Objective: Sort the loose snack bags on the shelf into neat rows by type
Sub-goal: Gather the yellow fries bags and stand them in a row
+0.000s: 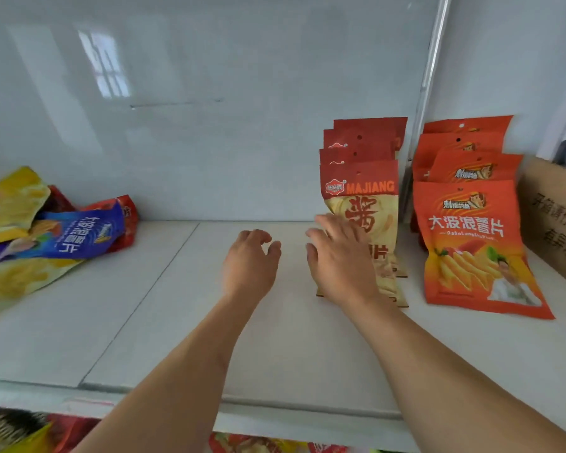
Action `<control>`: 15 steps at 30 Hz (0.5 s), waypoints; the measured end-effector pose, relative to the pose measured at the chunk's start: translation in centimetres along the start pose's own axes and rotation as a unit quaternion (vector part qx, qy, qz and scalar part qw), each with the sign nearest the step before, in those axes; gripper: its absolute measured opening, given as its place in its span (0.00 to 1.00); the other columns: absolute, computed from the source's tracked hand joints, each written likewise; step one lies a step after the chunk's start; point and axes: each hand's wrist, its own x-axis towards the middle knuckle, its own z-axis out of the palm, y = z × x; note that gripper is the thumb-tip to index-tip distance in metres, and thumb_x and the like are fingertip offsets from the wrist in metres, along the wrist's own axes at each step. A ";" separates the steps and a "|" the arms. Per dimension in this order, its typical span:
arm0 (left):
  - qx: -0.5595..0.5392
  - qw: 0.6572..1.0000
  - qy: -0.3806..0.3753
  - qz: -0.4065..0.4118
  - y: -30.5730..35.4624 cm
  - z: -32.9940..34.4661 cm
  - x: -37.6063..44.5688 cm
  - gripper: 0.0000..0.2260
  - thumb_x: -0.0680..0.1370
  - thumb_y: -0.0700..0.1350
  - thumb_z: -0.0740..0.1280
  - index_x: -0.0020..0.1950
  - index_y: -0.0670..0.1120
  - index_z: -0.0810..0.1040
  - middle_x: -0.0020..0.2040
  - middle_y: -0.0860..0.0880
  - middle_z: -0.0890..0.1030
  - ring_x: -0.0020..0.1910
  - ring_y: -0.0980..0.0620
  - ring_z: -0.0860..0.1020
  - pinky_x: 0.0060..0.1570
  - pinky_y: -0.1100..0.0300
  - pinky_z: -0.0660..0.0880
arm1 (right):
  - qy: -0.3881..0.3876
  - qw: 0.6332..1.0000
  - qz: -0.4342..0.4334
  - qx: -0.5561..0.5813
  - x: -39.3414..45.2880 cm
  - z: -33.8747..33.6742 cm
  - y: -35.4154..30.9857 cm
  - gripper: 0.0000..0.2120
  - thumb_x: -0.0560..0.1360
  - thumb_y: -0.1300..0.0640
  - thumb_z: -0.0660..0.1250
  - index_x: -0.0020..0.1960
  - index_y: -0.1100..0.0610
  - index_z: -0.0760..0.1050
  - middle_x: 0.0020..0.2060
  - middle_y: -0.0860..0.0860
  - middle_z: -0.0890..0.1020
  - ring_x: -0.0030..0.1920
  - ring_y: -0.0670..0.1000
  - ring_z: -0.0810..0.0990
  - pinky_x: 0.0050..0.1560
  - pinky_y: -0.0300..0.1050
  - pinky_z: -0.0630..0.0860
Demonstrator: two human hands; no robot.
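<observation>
Both arms reach over the white shelf [183,289]. The left hand [250,261] hovers above bare shelf near the middle, fingers loosely curled, grasping nothing. The right hand [339,259] sits just beside it, fingers spread and relaxed, in front of the lower left part of the front bag in the red "MAJIANG" row [363,191]; whether the fingertips actually touch that bag cannot be told. That row stands upright, at least four bags deep, running back toward the rear panel [209,109]. Just to its right, apart by a narrow gap, stands a row of orange wavy-chip bags [471,230], also about four deep, the front bag leaning slightly. At the far left of the shelf lies an unsorted heap: a blue bag [79,235] on top, yellow bags [12,204] above and below it, red bags [128,210] behind. A cardboard box [553,217] stands at the right edge, just beside the orange row. More bags [20,429] show on the shelf below, blurred.
</observation>
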 end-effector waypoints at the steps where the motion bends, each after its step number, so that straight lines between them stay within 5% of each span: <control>1: 0.059 0.998 0.004 0.027 -1.3 -1.0 -0.1 0.14 0.82 0.53 0.62 0.64 0.48 0.78 0.65 0.51 0.77 0.60 0.48 0.77 0.55 0.54 0.74 | -0.015 1.000 -0.018 0.003 0.0 0.4 -1.1 0.08 0.74 0.59 0.72 0.52 0.59 0.82 0.60 0.55 0.80 0.63 0.58 0.77 0.66 0.55 0.64; 7: 0.276 0.955 -0.003 0.105 -9.3 -8.3 -0.8 0.16 0.84 0.52 0.58 0.67 0.49 0.77 0.67 0.51 0.77 0.66 0.47 0.73 0.64 0.54 0.68 | -0.084 0.995 -0.044 0.032 1.2 2.3 -9.7 0.07 0.71 0.58 0.73 0.50 0.57 0.83 0.56 0.54 0.82 0.57 0.57 0.81 0.61 0.54 0.71; 15: 0.318 0.942 0.014 0.105 -19.2 -19.7 -1.4 0.15 0.84 0.52 0.57 0.66 0.49 0.76 0.64 0.50 0.76 0.65 0.48 0.73 0.63 0.53 0.69 | -0.126 0.988 -0.067 0.057 2.9 4.3 -24.6 0.07 0.74 0.59 0.71 0.51 0.58 0.83 0.52 0.54 0.83 0.54 0.59 0.82 0.55 0.53 0.75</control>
